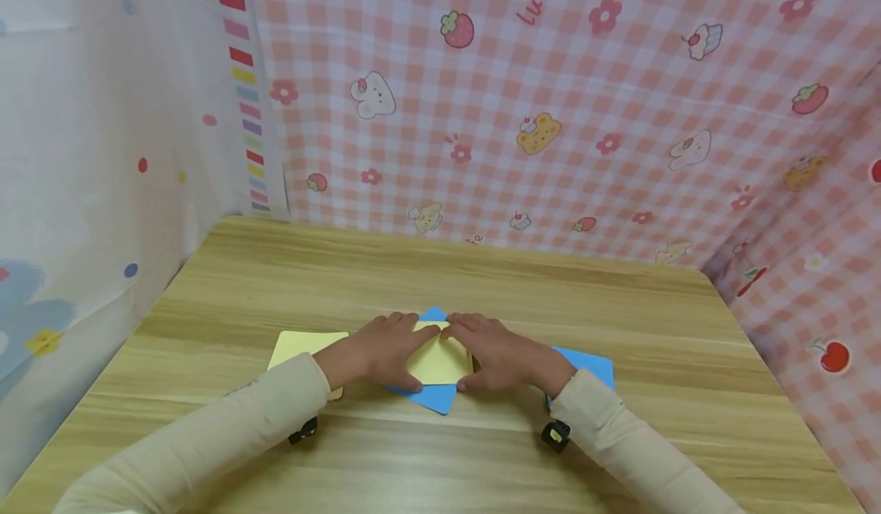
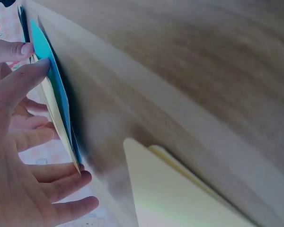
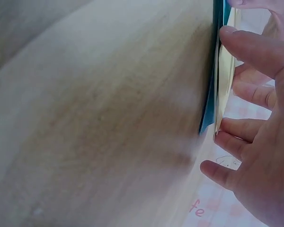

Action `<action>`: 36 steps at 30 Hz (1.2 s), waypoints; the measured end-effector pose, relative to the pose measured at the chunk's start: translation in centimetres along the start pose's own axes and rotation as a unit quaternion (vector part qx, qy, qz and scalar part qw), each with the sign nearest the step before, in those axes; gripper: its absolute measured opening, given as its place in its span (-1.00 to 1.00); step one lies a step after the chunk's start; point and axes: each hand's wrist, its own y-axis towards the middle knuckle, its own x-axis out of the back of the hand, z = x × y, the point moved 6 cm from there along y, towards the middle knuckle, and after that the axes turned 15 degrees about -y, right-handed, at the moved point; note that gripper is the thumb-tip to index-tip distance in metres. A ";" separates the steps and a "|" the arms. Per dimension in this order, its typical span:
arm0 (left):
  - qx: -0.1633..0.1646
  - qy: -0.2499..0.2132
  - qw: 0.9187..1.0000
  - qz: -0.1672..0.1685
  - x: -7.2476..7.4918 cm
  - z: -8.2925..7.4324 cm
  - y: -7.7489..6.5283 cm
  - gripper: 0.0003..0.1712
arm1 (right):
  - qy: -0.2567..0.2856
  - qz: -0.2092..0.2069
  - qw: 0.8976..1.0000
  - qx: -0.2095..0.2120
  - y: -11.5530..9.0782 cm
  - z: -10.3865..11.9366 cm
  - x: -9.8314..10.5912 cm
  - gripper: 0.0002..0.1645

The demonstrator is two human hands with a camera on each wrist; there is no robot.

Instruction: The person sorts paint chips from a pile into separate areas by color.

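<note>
A yellow paper sheet with rounded corners (image 1: 440, 365) lies turned across a blue sheet (image 1: 435, 401) mid-table. My left hand (image 1: 380, 349) spans the left side of the yellow sheet, thumb at its near edge and fingertips along its far edge. On the right side my right hand (image 1: 505, 355) mirrors this grip, and both index fingers meet over the paper. Seen edge-on in the left wrist view, the blue layer (image 2: 61, 99) lies beneath the yellow. More than one yellow layer (image 3: 223, 90) shows by the fingers in the right wrist view.
Another yellow pile (image 1: 303, 343) sits to the left, partly under my left wrist. To the right, a blue pile (image 1: 593, 366) is partly covered by my right wrist. Patterned cloth (image 1: 495, 101) hangs behind the wooden table (image 1: 427, 468).
</note>
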 end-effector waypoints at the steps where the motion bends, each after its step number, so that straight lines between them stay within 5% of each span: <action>1: -0.002 -0.003 1.000 -0.001 0.1 0.0 -0.1 0.02 | -0.001 0.001 1.000 -0.001 0.0 0.0 0.1 -0.20; 12: -0.025 -0.051 0.998 -0.028 1.9 1.4 -2.2 0.01 | -0.031 -0.027 0.999 0.024 0.6 1.8 1.5 -0.22; 17: -0.041 -0.086 0.995 -0.025 3.0 3.0 -4.7 0.01 | -0.078 -0.043 0.995 0.040 2.1 4.1 2.0 -0.20; 27: -0.020 -0.085 0.995 -0.043 4.5 6.7 -10.4 0.05 | -0.151 -0.076 0.983 0.073 6.9 9.2 2.1 -0.20; 36: 0.010 -0.066 0.996 -0.054 3.8 9.9 -13.8 0.07 | -0.182 -0.061 0.977 0.091 11.1 12.7 0.5 -0.22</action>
